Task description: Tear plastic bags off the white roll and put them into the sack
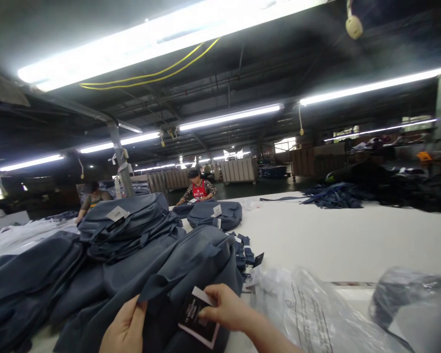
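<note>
A dark blue backpack [202, 255] lies in front of me on a white table [338, 240]. My left hand [127, 327] pinches a fabric flap or strap of this backpack at the bottom of the view. My right hand [228, 308] is closed on a black and white hang tag [198, 314] attached to the same backpack. More dark blue backpacks [128, 225] are piled to the left and behind it.
Clear plastic bags [308, 309] lie at the right, one holding a dark item [407, 294]. Another backpack [215, 214] and dark straps [334, 196] lie further back. Two people [198, 189] work at the table's far side.
</note>
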Available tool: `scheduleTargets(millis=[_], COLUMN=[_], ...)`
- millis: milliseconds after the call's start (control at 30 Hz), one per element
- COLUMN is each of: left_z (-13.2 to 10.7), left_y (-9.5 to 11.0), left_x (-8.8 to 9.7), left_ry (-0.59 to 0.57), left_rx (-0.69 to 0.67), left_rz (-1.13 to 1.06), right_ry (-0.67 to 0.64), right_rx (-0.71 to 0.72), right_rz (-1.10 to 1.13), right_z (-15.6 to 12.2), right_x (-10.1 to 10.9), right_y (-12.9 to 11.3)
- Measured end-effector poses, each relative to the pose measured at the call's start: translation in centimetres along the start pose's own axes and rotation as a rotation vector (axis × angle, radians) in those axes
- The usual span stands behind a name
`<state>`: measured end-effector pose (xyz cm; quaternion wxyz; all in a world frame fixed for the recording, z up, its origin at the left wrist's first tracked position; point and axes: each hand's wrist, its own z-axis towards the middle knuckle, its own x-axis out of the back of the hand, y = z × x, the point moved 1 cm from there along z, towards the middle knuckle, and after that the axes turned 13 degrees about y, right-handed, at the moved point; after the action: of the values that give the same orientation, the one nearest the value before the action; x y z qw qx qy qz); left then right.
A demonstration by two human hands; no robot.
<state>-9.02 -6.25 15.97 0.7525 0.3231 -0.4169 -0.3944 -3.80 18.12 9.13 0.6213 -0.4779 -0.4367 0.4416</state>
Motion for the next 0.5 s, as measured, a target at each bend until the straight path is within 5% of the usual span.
scheduleTargets(millis=[267, 500], left_z=[-0.4, -0.1], left_y=[0.9, -1.1], left_x=[-0.4, 1.8], left_ry=[0.012, 0.106], left_rx=[-0.133, -0.205], left_rz=[0.032, 0.050], right_ry=[-0.132, 0.029], right_rx=[-0.031, 0.085], right_rz=[-0.031, -0.190], right_z=[-4.0, -3.1], right_x=[-3.1, -0.2], right_y=[0.5, 0.5])
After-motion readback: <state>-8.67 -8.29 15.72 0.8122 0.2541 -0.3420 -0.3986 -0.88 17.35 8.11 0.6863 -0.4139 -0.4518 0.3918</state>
